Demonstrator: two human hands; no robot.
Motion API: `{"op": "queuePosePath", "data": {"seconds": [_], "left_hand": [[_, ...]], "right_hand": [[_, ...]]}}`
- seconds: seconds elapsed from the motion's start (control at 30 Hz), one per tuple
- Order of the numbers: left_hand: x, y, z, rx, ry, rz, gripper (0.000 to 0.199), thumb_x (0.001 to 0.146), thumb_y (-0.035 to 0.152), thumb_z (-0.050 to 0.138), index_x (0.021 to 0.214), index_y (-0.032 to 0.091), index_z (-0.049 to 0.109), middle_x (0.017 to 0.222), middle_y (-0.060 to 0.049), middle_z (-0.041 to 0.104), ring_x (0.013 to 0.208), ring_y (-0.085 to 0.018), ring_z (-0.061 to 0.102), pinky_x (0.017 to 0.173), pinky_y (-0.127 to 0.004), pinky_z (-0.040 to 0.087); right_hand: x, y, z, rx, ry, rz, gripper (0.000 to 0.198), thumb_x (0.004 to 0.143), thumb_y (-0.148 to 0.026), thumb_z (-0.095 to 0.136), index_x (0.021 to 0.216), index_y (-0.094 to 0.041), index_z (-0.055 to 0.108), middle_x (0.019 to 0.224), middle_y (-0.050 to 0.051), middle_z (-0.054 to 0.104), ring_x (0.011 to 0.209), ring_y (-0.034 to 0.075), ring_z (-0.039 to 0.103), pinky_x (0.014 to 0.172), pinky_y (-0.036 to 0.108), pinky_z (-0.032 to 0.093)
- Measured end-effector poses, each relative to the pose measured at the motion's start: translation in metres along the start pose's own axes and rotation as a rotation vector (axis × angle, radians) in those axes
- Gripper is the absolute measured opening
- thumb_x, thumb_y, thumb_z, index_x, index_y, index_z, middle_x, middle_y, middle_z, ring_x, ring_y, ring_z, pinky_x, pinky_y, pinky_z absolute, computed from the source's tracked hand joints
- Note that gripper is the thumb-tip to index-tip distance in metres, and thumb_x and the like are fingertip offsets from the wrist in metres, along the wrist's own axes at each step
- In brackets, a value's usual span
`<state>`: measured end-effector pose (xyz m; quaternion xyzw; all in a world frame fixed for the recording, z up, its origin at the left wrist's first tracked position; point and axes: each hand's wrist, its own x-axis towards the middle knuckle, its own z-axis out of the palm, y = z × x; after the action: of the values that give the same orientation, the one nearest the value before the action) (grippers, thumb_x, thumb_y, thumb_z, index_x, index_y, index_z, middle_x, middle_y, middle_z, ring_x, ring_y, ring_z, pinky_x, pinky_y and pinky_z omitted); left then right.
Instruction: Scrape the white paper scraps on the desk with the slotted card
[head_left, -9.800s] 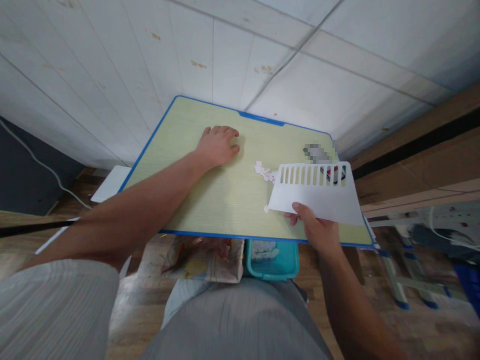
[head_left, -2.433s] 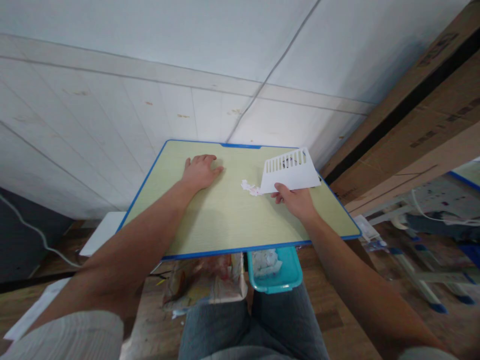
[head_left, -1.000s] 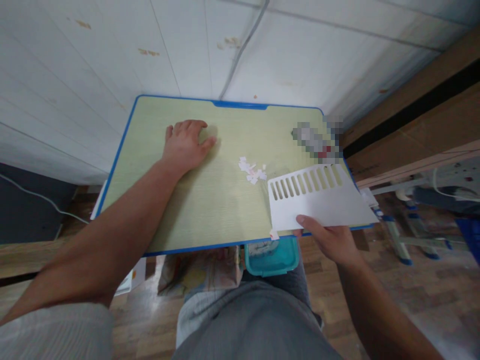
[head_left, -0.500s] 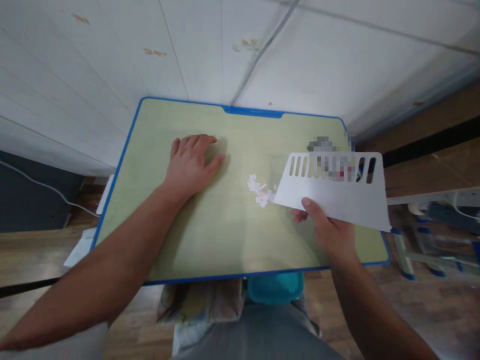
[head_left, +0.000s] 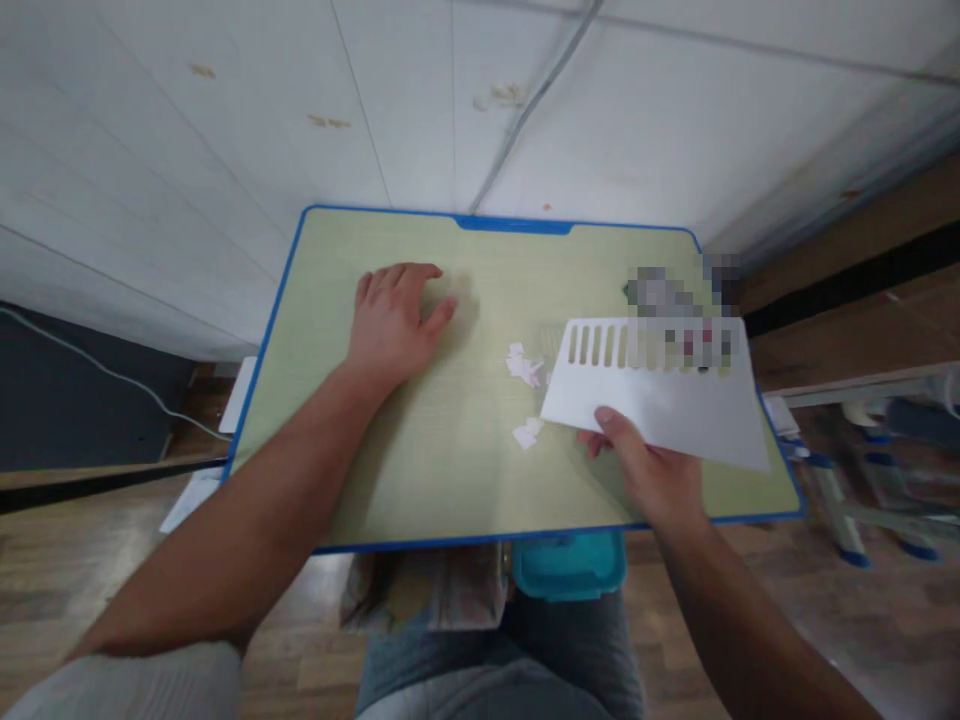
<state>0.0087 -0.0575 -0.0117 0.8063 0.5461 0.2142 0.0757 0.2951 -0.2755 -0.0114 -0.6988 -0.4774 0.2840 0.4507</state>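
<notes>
My right hand (head_left: 649,460) grips the lower edge of a flat white sheet (head_left: 652,410), thumb on top and fingers beneath. A row of long slots runs along the sheet's far edge; whether it is paper or plastic I cannot tell. Small white paper scraps (head_left: 523,368) lie on the table (head_left: 450,460) just left of the sheet, and two more scraps (head_left: 528,432) lie nearer to me. Over the left half of the table is my left hand (head_left: 397,320), its fingers apart and nothing in it. A blurred grey object (head_left: 660,290) sits behind the sheet, partly covered by it.
A white panelled wall (head_left: 405,100) with a grey cable (head_left: 536,100) stands behind the table. Below the front edge are a turquoise bin (head_left: 570,565) and a bag-like bundle (head_left: 427,590). Metal legs with blue feet (head_left: 847,510) stand at the right.
The paper scraps have split into two groups, one nearer to me. The sheet in my right hand has shifted slightly left relative to the table. My left hand has hardly moved.
</notes>
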Motion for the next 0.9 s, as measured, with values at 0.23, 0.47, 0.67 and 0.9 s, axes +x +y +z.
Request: {"op": "queuePosePath", "data": {"seconds": [0.23, 0.47, 0.67, 0.9], "left_hand": [[0.008, 0.004, -0.009, 0.079, 0.059, -0.015, 0.047, 0.12, 0.046, 0.053, 0.159, 0.026, 0.069, 0.166, -0.013, 0.07, 0.159, -0.037, 0.058, 0.141, -0.052, 0.038], [-0.046, -0.02, -0.029, 0.143, 0.026, -0.21, 0.056, 0.115, 0.048, 0.051, 0.161, 0.02, 0.068, 0.168, -0.021, 0.068, 0.162, -0.042, 0.056, 0.139, -0.057, 0.041], [-0.055, -0.029, -0.022, 0.123, 0.072, -0.202, 0.056, 0.114, 0.049, 0.051, 0.157, 0.02, 0.073, 0.165, -0.022, 0.071, 0.16, -0.044, 0.058, 0.137, -0.059, 0.043], [-0.052, -0.03, -0.018, 0.118, 0.083, -0.2, 0.059, 0.11, 0.047, 0.052, 0.153, 0.014, 0.075, 0.163, -0.026, 0.071, 0.158, -0.047, 0.06, 0.135, -0.062, 0.044]], "right_hand": [[0.014, 0.001, 0.029, 0.132, 0.014, -0.055, 0.05, 0.096, -0.07, 0.078, 0.067, -0.03, 0.068, 0.069, 0.007, 0.079, 0.067, 0.027, 0.075, 0.085, 0.046, 0.069], [0.0, -0.004, 0.025, 0.18, 0.021, -0.119, 0.042, 0.094, -0.065, 0.075, 0.074, -0.028, 0.069, 0.068, 0.006, 0.078, 0.062, 0.023, 0.073, 0.078, 0.04, 0.068], [-0.004, 0.003, 0.029, 0.162, -0.008, -0.116, 0.038, 0.094, -0.061, 0.074, 0.074, -0.029, 0.069, 0.067, 0.005, 0.079, 0.061, 0.023, 0.073, 0.076, 0.039, 0.067], [-0.024, 0.011, 0.006, 0.083, -0.038, -0.057, 0.048, 0.09, -0.064, 0.077, 0.057, -0.031, 0.064, 0.057, 0.006, 0.071, 0.063, 0.027, 0.075, 0.072, 0.042, 0.068]]}}
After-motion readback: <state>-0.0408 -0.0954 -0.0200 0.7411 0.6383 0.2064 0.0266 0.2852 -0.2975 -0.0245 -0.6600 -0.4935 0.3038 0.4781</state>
